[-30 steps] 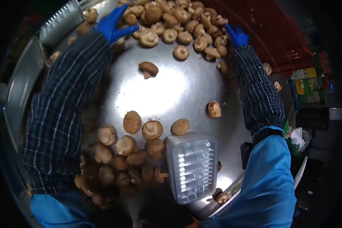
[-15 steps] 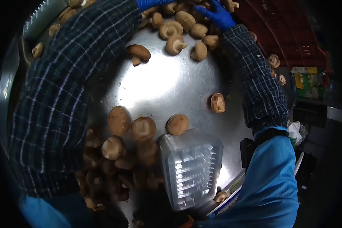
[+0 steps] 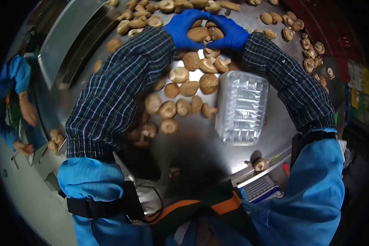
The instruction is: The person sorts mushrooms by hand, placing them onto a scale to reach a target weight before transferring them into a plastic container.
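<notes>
Both hands wear blue gloves and curve toward each other at the far side of the metal table. My left hand [image 3: 182, 29] is bent around the left of a small cluster of shiitake mushrooms [image 3: 197, 34]. From the right, my right hand [image 3: 233, 33] closes the ring, its thumb by a stem at the front of the cluster. The fingertips nearly meet behind it. Just nearer to me lie several loose brown mushrooms [image 3: 188, 88], some cap up, some gills up. A clear ribbed plastic tray [image 3: 242, 107] rests beside them, bottom side up.
More mushrooms [image 3: 166, 5] lie along the far edge, and others [image 3: 311, 53] at the right by a dark red crate [image 3: 322, 24]. A metal chute [image 3: 67, 41] stands at left. Beyond it show a co-worker's hands [image 3: 28, 111]. One mushroom [image 3: 259, 164] sits near the front edge.
My view has tilted and shifted, so the tray appears farther up and right. My hands have come together around a cluster of mushrooms, and more mushrooms now lie mid-table.
</notes>
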A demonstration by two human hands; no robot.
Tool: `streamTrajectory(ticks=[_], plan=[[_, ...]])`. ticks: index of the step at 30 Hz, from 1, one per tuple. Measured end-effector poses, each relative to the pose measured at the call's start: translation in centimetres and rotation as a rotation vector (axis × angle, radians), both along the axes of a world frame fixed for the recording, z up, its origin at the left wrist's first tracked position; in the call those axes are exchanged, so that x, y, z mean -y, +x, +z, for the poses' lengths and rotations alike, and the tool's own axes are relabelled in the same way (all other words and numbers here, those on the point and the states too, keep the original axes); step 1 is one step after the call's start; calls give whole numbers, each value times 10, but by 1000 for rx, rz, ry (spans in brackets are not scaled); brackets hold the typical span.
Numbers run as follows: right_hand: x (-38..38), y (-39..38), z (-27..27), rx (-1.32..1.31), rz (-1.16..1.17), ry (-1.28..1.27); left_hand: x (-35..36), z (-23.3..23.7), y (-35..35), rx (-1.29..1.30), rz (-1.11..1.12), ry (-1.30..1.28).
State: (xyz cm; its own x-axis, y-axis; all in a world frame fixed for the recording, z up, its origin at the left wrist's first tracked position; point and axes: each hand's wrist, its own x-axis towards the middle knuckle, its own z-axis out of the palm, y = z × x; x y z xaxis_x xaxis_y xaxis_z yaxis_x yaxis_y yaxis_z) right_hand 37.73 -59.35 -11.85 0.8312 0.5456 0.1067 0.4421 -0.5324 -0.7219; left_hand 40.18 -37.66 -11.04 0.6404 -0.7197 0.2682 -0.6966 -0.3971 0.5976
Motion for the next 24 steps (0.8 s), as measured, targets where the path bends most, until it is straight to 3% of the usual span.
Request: streamTrajectory(ticks=[2,3,4,8,10,12,14,16,19,20,22,24], plan=[[-25,-21,12,27,37,-273,-28,10,-33,-203,36,59],[-36,-28,25,-215,50,-335,-35,6,-42,-300,56,52],[-55,-41,22,-111,79,-439,-48,10,-59,-300,79,94],[-101,-88,32,-226,165,-552,-75,48,-120,-447,63,201],[-114,-110,33,-363,150,-448,-90,45,-141,-430,62,226],[-123,-140,39,-358,27,-435,-103,48,-167,-212,47,283],[-115,-172,57,-348,12,-329,-108,63,-194,-177,94,336],[-98,-202,63,38,-56,14,-114,76,-220,-138,133,394],[-62,-253,97,186,-225,-40,-129,102,-269,-69,189,183],[-45,-269,102,180,-296,-47,-134,111,-289,-147,142,88],[-9,-300,89,166,-428,-333,-145,125,-332,-329,41,1],[0,-321,77,215,-389,-454,-152,130,-374,-543,-46,-18]])
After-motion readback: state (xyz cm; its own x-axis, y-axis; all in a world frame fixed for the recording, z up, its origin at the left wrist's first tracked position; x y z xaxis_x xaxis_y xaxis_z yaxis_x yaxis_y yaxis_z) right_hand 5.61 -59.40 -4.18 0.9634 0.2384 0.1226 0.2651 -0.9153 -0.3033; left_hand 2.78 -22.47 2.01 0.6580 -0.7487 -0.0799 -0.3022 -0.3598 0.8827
